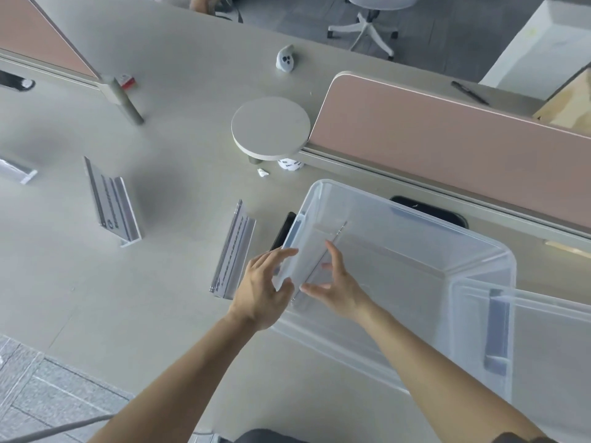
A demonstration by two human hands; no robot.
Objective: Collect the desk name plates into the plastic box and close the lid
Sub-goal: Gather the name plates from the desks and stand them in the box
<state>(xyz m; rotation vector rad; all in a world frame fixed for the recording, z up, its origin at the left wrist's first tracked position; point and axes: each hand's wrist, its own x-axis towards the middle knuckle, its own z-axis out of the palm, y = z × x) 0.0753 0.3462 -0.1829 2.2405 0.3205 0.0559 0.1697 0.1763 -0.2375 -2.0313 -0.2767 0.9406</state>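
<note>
Subject of inspection: a clear name plate (315, 260), which appears to be hanging over the left end of the plastic box (415, 217), just right of frame centre. Only its thin edge line and a faint sheen are showing.

Hands: the left hand (262, 289) is pinching the plate's near end between thumb and fingers, outside the box wall. It is judged to be on the plate, though the clear wall behind makes this uncertain. The right hand (335, 289) is resting inside the box with fingers spread and straight, and is steadying the panel rather than gripping it.

Remaining stock: a second name plate (233, 254) is lying on the surface (176, 298) just left of the box, and a third name plate (112, 203) is standing well apart at centre left. A further one (16, 171) is being cut off by the left edge of the frame. The lid (543, 346) is lying off the box at lower right.

Handling assessment: the plates are reading as folded acrylic, so light, rigid and smooth. They are judged to be slippery under dry fingers and liable to scratch or chip if dropped against one another. A hold at the short ends, or along the folded base, is looking soundest, with each plate being lowered flat rather than released from height.
</note>
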